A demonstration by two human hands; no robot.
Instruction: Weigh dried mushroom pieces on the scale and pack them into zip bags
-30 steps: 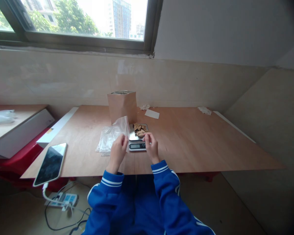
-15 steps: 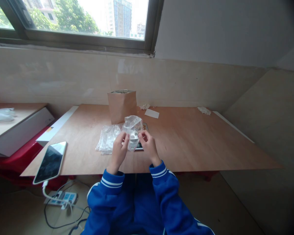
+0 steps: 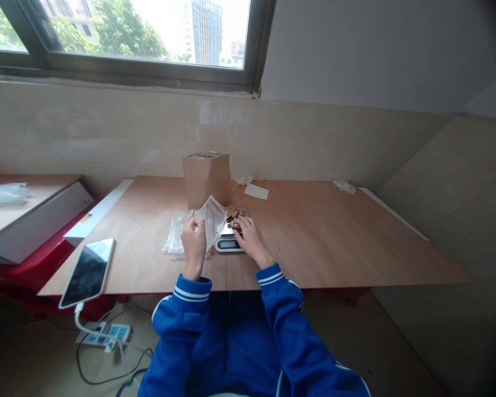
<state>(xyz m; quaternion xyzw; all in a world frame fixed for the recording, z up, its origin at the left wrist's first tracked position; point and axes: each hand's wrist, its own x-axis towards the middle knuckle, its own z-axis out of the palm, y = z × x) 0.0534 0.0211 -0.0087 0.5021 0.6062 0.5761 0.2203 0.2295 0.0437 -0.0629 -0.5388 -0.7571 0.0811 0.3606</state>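
Note:
My left hand [image 3: 194,242] is closed on a clear plastic bag [image 3: 215,219], which it holds up to the left of a small digital scale [image 3: 227,245]. Several brown, dried-looking pieces [image 3: 235,213] lie on the scale's plate; their exact kind is too small to tell. Over the plate's right side reaches my right hand [image 3: 252,238], fingers stretched out and apart, the tips at the brown pieces. A flat pile of clear plastic bags [image 3: 171,237] lies on the table, partly behind my left hand. The scale's display is lit, but its digits are unreadable.
Behind the scale stands an open brown paper bag [image 3: 206,179]. A white card [image 3: 256,191] and crumpled white scraps [image 3: 344,187] lie toward the wall. At the table's left edge is a phone [image 3: 89,270] on a cable, with a power strip [image 3: 107,332] below.
My hands have moved apart. The right hand has let go of the plastic bag and lowered to the brown pieces, while the left has drawn the bag leftward, uncovering the scale.

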